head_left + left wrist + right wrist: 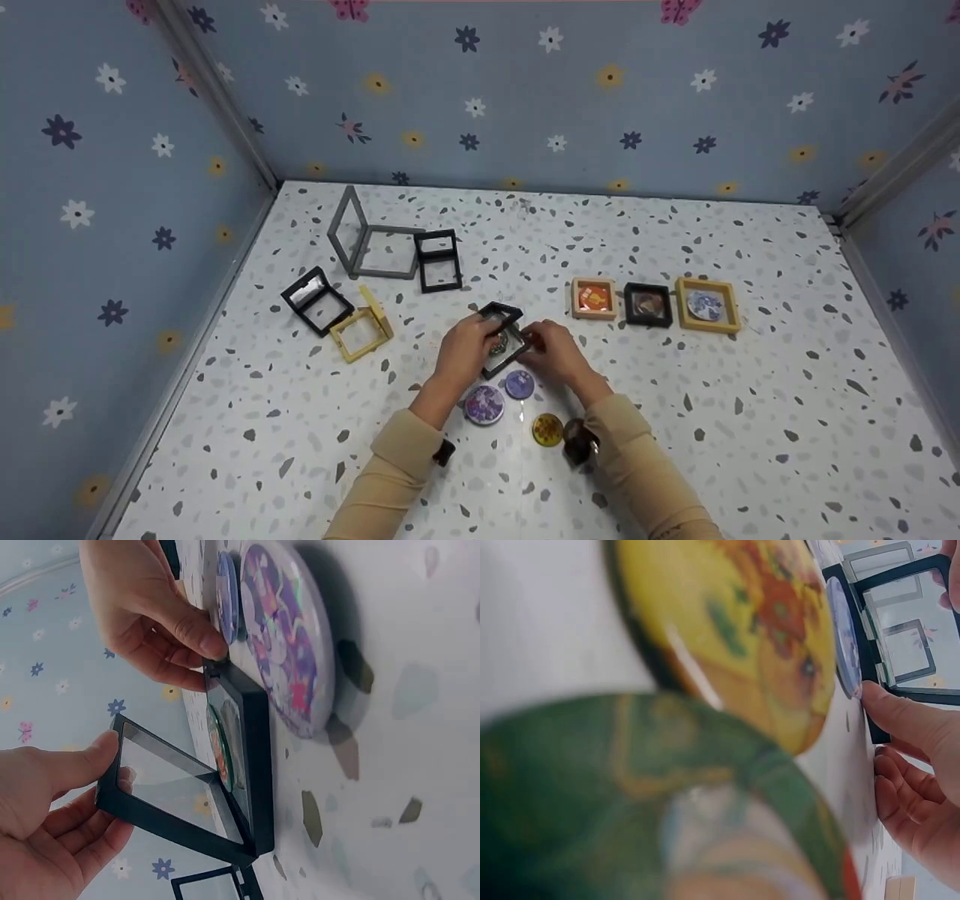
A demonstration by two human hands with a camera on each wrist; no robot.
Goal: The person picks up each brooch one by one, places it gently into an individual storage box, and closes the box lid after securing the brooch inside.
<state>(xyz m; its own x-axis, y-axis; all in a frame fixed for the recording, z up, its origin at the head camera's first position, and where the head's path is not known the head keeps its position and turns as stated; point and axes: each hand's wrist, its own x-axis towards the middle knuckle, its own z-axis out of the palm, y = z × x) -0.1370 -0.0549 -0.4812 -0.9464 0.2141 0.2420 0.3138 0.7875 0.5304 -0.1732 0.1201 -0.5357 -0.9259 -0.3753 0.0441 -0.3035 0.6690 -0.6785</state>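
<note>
My left hand (pixel 463 351) pinches the raised clear lid (pixel 169 787) of a small black display frame (pixel 507 363), tilted up on its hinge. At the opposite corner, my right hand (pixel 559 351) grips the frame's base (pixel 259 757) between thumb and fingers, close over the table. A round green-rimmed badge (pixel 218 748) lies inside on the clear film. Just in front of the frame are a large purple badge (pixel 484 405) and a smaller violet badge (pixel 519 384). A yellow badge (pixel 547 430) and a green badge (pixel 570 787) lie by my right wrist.
Open empty frames stand at left: a large grey one (pixel 386 274), a black one (pixel 441 286), another black one (pixel 341 319) and a yellow one (pixel 345 346). At right, orange (pixel 595 315), black (pixel 649 322) and yellow frames (pixel 709 326) hold badges. Patterned walls (pixel 510 67) enclose the table.
</note>
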